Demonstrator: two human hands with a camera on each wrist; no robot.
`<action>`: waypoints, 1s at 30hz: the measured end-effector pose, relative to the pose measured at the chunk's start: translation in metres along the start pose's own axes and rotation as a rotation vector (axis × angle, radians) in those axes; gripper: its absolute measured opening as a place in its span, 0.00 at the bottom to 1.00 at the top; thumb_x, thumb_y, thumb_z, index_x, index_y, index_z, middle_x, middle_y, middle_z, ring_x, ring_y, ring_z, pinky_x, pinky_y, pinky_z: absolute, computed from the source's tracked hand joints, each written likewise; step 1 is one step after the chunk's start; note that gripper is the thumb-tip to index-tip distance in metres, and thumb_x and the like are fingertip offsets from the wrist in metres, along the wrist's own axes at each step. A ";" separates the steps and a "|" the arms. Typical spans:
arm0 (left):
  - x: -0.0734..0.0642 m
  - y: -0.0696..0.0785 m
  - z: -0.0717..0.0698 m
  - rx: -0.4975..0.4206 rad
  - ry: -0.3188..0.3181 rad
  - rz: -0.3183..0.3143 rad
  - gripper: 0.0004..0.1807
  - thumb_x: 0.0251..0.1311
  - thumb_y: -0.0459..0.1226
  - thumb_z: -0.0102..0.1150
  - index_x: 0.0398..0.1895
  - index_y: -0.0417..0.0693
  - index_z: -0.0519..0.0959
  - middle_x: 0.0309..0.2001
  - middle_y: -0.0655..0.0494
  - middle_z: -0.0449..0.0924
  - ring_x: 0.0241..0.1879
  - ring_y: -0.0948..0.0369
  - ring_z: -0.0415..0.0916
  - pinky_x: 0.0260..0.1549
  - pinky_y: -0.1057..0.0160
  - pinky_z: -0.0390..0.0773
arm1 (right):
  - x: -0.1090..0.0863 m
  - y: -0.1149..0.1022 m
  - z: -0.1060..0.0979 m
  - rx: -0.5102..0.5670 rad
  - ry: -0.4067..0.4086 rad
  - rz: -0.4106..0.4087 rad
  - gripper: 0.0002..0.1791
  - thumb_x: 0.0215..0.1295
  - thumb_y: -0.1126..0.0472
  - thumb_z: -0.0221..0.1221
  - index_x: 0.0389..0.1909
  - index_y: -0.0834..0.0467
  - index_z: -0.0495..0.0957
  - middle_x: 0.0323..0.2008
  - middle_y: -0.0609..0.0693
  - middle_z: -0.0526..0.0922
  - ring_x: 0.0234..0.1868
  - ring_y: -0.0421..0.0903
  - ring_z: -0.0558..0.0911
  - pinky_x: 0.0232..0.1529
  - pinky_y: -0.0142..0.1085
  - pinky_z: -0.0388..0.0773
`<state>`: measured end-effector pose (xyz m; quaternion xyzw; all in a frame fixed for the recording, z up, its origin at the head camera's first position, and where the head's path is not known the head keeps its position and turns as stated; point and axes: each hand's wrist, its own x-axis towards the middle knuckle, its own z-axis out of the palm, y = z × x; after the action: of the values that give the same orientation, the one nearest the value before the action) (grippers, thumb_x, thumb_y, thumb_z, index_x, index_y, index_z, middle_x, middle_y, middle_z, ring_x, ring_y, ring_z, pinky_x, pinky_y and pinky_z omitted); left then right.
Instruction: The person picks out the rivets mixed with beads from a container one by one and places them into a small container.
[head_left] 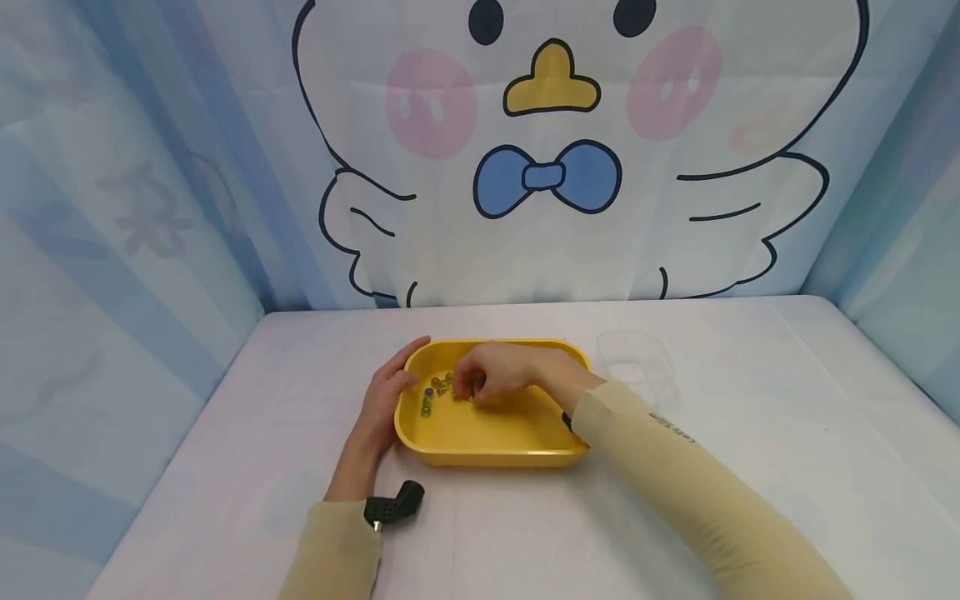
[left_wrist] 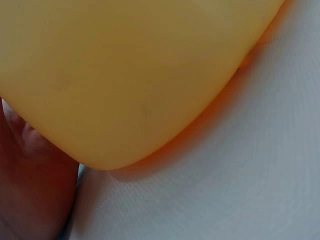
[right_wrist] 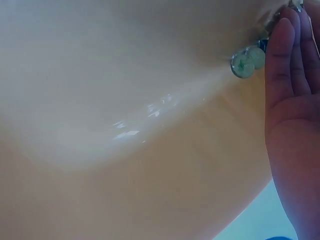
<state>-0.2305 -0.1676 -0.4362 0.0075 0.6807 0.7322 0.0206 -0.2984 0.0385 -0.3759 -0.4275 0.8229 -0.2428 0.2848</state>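
Marbles [head_left: 426, 403] between hands [head_left: 495, 369] (inside yellow tray [head_left: 480, 437]).

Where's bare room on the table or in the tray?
Bare table: left of the left hand, between both sleeves before the yellow tray, and right of the right sleeve. The tray's front floor is open. Crowded: glassy pieces by the right hand; clear container right of the tray.

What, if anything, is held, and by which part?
The left hand holds the yellow tray by its left rim; whether the right hand holds marbles cannot be told.
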 end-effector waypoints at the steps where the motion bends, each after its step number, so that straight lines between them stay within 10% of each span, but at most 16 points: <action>1: 0.000 0.000 0.000 0.002 0.000 -0.002 0.35 0.62 0.29 0.39 0.75 0.52 0.67 0.75 0.58 0.60 0.74 0.59 0.55 0.73 0.56 0.53 | 0.000 0.000 0.001 -0.006 -0.002 0.002 0.11 0.62 0.72 0.64 0.43 0.57 0.82 0.36 0.47 0.80 0.38 0.42 0.76 0.43 0.30 0.77; 30: -0.002 0.003 0.001 0.004 -0.005 0.008 0.34 0.62 0.29 0.39 0.75 0.51 0.67 0.76 0.57 0.60 0.74 0.58 0.55 0.73 0.57 0.53 | 0.003 -0.002 0.006 -0.133 -0.036 0.026 0.12 0.58 0.72 0.63 0.39 0.53 0.81 0.30 0.44 0.77 0.34 0.40 0.75 0.37 0.29 0.74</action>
<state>-0.2281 -0.1671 -0.4334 0.0121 0.6823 0.7307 0.0194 -0.2950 0.0342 -0.3796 -0.4389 0.8375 -0.1760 0.2737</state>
